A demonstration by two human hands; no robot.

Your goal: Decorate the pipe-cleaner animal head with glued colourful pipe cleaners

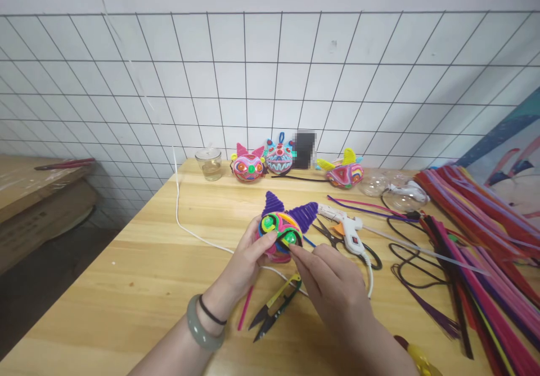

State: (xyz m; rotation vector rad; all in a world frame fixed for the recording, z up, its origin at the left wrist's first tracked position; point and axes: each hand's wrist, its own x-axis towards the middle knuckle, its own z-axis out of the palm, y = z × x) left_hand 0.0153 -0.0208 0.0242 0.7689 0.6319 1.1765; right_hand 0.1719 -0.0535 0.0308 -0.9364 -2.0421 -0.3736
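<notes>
My left hand [247, 261] grips a round, many-coloured pipe-cleaner craft head [279, 229] with two purple ears, holding it just above the wooden table [139, 275]. My right hand [331, 277] has its fingers pinched together at the craft's green eye on the lower right side. Thread snips [276, 306] with yellow handles lie on the table right under both hands. A pink pipe cleaner [244, 307] lies beside the snips.
A white glue gun [348, 227] and black scissors [337, 240] lie right of the craft. Several long pipe cleaners [476, 235] cover the table's right side. Three finished craft heads [248, 165] and a glass jar [209, 163] stand along the tiled wall. A white cord [185, 227] crosses the table.
</notes>
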